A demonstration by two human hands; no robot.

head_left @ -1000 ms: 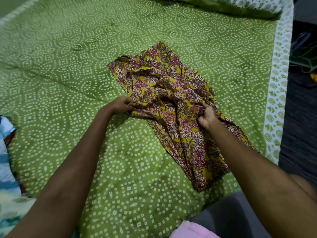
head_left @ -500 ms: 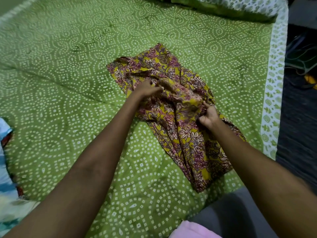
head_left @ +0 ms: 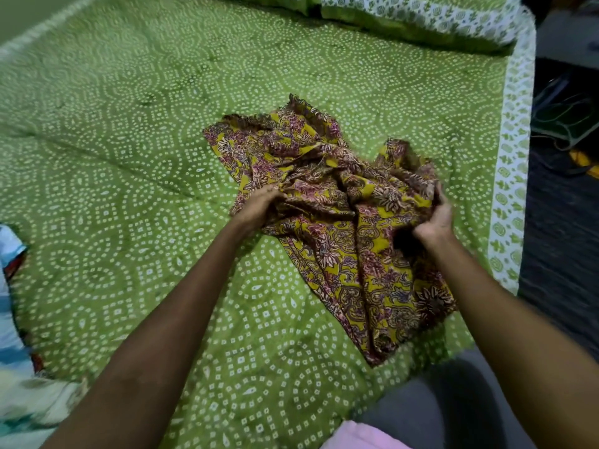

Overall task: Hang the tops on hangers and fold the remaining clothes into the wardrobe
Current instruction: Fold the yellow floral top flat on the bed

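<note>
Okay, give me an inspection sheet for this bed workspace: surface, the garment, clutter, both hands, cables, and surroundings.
Surface: green dotted bedsheet, white patterned border along its right edge.
Job's things: yellow floral garment, crumpled, lying on the sheet; no hangers seen.
Clutter: striped blue and white cloth at the left edge; pink fabric at the bottom edge.
Hands: left hand grips the garment's left side; right hand grips its right side.
Cables: cords on the floor beside the bed.
Surroundings: dark floor to the right; pillow at the head.
</note>
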